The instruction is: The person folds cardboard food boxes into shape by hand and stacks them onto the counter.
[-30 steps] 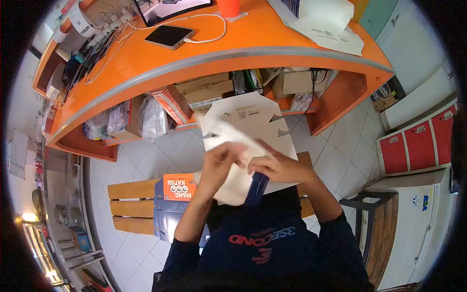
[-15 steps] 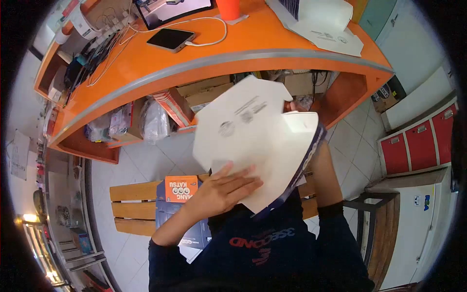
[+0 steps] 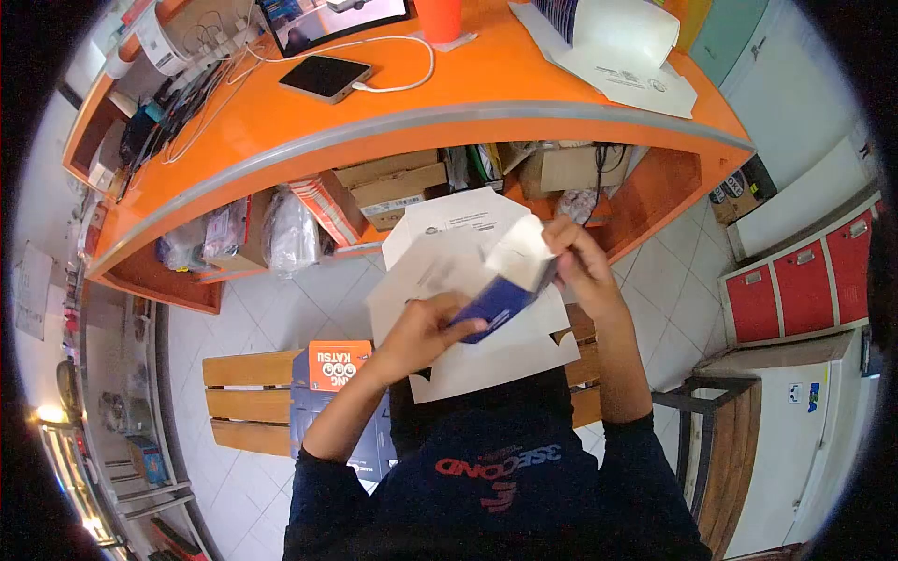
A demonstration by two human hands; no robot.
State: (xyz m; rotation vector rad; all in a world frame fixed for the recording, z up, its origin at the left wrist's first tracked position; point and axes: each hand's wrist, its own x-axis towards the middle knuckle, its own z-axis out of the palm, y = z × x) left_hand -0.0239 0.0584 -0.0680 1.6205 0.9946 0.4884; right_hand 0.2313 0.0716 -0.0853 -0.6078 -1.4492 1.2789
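Observation:
A partly folded paperboard food box (image 3: 507, 301), white inside and dark blue outside, is held in front of my chest. My left hand (image 3: 428, 329) grips its near left end, with the thumb along the blue panel. The fingers of my right hand (image 3: 582, 266) pinch the raised corner at its far right end. Below and behind it spreads white paperboard (image 3: 496, 366) with small print and dark slots, reaching over my lap. Blur hides whether this is part of the same box or a separate sheet.
Flat blue-and-orange box blanks (image 3: 339, 365) lie on a slatted wooden bench (image 3: 245, 404) to my left. Ahead is an orange counter (image 3: 505, 70) bearing a phone-like device (image 3: 325, 78) on a white cable, an orange cup (image 3: 440, 21), and another box (image 3: 627, 56). Packed shelves sit underneath.
The large open sheet that was tilted up has been lowered. A blue-sided part is now folded up between my hands. My left hand has moved from lying flat to gripping; my right hand has come into view.

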